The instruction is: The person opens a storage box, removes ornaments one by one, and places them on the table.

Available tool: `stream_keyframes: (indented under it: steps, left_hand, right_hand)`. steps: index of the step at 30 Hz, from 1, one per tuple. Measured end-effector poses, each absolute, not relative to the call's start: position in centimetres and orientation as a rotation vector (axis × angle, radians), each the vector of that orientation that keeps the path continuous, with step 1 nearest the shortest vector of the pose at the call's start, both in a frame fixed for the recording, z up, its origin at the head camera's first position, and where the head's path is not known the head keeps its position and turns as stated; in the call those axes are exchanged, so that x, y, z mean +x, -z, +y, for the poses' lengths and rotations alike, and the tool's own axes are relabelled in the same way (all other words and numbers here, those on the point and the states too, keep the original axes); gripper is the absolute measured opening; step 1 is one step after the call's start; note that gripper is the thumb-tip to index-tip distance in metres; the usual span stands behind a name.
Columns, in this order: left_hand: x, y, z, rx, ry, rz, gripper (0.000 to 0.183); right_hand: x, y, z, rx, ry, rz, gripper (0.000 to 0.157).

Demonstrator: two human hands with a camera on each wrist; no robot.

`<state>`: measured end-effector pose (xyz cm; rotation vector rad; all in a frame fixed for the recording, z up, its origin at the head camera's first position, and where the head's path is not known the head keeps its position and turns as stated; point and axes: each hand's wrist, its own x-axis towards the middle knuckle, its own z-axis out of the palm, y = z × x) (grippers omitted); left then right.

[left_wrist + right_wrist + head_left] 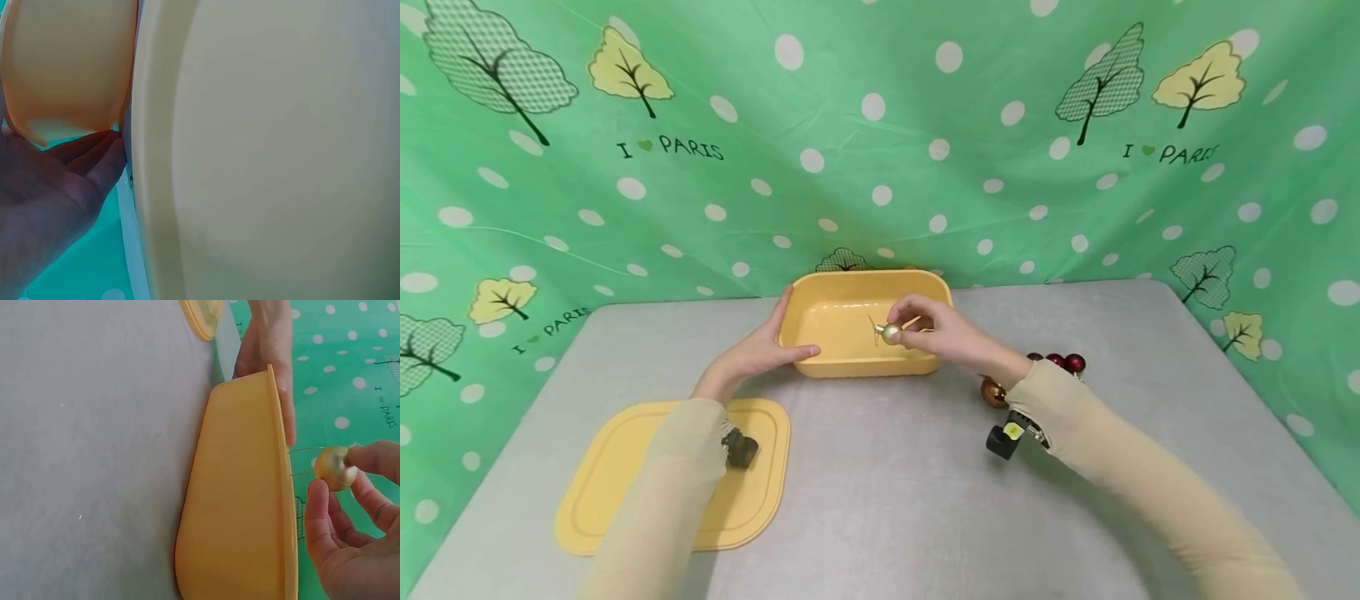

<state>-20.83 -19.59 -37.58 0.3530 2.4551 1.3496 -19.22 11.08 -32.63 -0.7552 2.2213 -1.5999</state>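
A yellow rectangular container [872, 367] stands upright on the grey table with its opening up. My left hand [762, 343] grips its left end, the thumb along the front rim and the fingers against the outer wall. In the left wrist view those fingers [94, 153] lie against the container's side [69, 69]. Above the container's opening, my right hand [943, 331] pinches a small shiny gold Christmas bauble [891, 333] between thumb and fingertips. A thin gold hanging loop trails from the bauble [331, 467] toward the container's rim in the right wrist view.
A yellow lid [752, 500] lies flat at the left front, under the left forearm. Beside the right wrist sit a larger copper-coloured bauble [993, 392] and several dark red baubles [1075, 363], partly hidden by the sleeve. A green polka-dot curtain [880, 150] hangs behind the table [887, 483].
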Motion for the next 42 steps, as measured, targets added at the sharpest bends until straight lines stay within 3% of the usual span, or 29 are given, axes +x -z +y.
stream_keyframes:
  steps: [30,38,42]
  left_hand:
    - [-20.7,37.5,-19.8,0.332,-1.309,2.458,0.116]
    - [-20.6,37.5,-19.8,0.357,-1.273,2.486,0.115]
    - [-20.6,37.4,-19.8,0.363,-1.273,2.488,0.114]
  right_hand:
    - [-17.9,31.3,18.7,-0.577,1.597,2.348,0.026]
    - [-17.5,31.5,20.9,-0.529,1.590,2.355,0.049]
    - [-17.0,31.9,22.1,-0.512,1.573,2.382,0.047]
